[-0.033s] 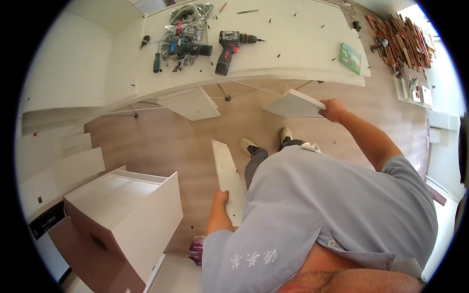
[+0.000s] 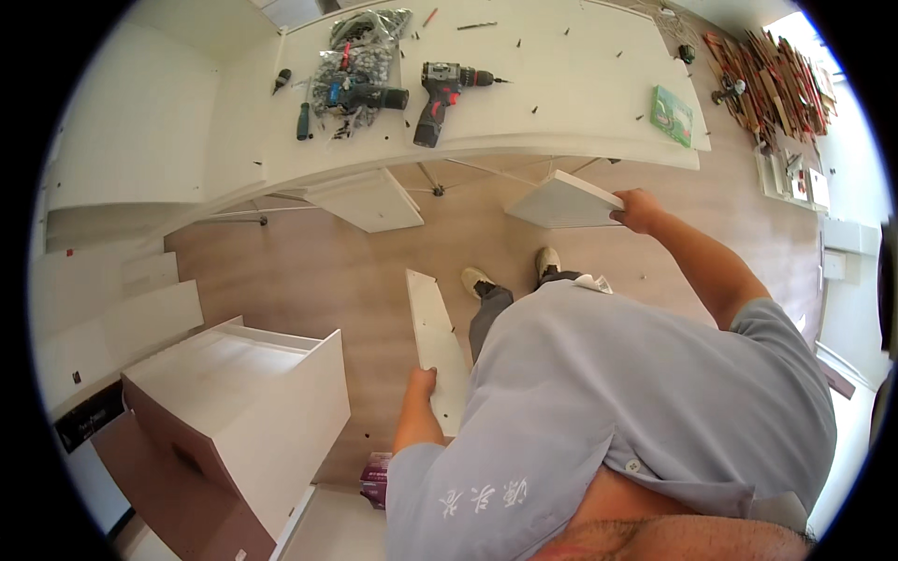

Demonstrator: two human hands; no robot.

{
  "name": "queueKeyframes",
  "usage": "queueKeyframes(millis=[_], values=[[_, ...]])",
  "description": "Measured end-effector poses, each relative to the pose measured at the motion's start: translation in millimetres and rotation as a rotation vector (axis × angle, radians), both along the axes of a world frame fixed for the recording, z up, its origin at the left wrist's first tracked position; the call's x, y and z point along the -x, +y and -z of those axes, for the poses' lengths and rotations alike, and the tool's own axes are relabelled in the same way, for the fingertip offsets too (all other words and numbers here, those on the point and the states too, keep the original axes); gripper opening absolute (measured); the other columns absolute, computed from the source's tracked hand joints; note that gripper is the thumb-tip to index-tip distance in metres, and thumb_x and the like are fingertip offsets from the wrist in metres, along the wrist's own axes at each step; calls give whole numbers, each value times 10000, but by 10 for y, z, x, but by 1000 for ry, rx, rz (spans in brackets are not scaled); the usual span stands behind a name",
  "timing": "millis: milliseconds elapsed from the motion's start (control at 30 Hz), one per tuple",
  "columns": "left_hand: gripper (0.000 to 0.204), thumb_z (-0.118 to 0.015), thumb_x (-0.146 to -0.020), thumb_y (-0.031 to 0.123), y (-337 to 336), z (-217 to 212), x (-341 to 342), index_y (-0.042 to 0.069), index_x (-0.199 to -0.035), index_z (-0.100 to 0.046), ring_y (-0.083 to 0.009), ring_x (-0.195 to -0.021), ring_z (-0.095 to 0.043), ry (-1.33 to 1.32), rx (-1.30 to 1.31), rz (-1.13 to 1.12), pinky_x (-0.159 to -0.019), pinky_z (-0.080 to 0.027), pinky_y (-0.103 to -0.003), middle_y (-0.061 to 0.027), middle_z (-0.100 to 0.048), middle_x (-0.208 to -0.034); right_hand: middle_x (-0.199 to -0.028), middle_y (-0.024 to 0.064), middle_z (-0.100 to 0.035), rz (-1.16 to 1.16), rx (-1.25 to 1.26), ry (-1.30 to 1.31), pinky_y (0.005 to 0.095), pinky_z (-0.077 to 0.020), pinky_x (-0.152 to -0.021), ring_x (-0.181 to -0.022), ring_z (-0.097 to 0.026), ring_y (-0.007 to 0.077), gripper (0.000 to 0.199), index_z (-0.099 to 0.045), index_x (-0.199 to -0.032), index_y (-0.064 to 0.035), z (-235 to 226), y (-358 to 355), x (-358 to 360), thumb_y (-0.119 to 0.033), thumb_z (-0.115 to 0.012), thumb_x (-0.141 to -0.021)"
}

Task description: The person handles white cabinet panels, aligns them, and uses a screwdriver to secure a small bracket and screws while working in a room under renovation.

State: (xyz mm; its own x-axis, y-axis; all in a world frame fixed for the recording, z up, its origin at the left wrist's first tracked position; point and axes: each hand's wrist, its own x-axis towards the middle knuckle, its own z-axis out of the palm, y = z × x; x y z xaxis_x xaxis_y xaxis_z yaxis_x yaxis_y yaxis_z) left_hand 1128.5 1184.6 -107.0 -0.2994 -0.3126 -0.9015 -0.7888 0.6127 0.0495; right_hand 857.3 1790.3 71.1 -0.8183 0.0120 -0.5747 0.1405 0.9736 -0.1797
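My left hand (image 2: 423, 381) is closed on the edge of a long, narrow white board (image 2: 432, 320), held low at my left side. A few small dark fittings or holes show along that board. Out to the right, my right hand (image 2: 639, 211) grips the corner of a wider white panel (image 2: 565, 203), its far end close to the front edge of the white worktop (image 2: 561, 103). On the worktop lie a cordless drill (image 2: 440, 101), a second drill (image 2: 360, 94) and a clear plastic bag of small fittings (image 2: 365, 58).
White panels (image 2: 369, 208) lean under the worktop. A white cabinet box (image 2: 271, 393) stands on the floor at left, with a purple box (image 2: 375, 479) near it. A green box (image 2: 672, 116), a screwdriver (image 2: 303, 122) and scattered screws are on the worktop; wood strips (image 2: 772, 84) lie far right.
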Motion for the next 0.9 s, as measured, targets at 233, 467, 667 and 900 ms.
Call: queueKeyframes(millis=[233, 467, 667, 900], values=[[512, -697, -933, 344, 104, -823, -334, -120, -1149, -685, -473, -1081, -685, 133, 116, 115, -937, -526, -492, -339, -702, -1111, -1121, 179, -728, -300, -42, -21, 471, -526, -969, -1120, -657, 384, 448, -721, -1216, -127, -254, 132, 785, -331, -784, -823], [473, -697, -933, 313, 424, -1108, -1014, -99, -1163, -661, -466, -1020, -699, 236, 29, -37, -885, -530, -502, -308, -721, -1042, -1136, 185, -723, -294, -6, 95, 479, -523, -972, -1125, -658, 387, 538, -700, -1270, -117, -107, 650, 1005, -335, -810, -791], [376, -711, -930, 296, 1002, -1314, -1546, -63, -1028, -663, -383, -861, -704, 444, 145, -147, -782, -523, -469, -253, -720, -928, -1184, 183, -711, -201, -38, 84, 483, -524, -976, -1144, -655, 385, 504, -697, -1226, -95, -26, 974, 1068, -324, -796, -789], [358, -748, -909, 296, 1454, -1641, -1797, -37, -880, -619, -297, -706, -612, 570, 245, -271, -681, -483, -445, -215, -650, -795, -1110, 145, -716, -167, 82, 331, 455, -543, -938, -1074, -679, 350, 363, -702, -1119, -91, 124, 1048, 984, -214, -737, -780]])
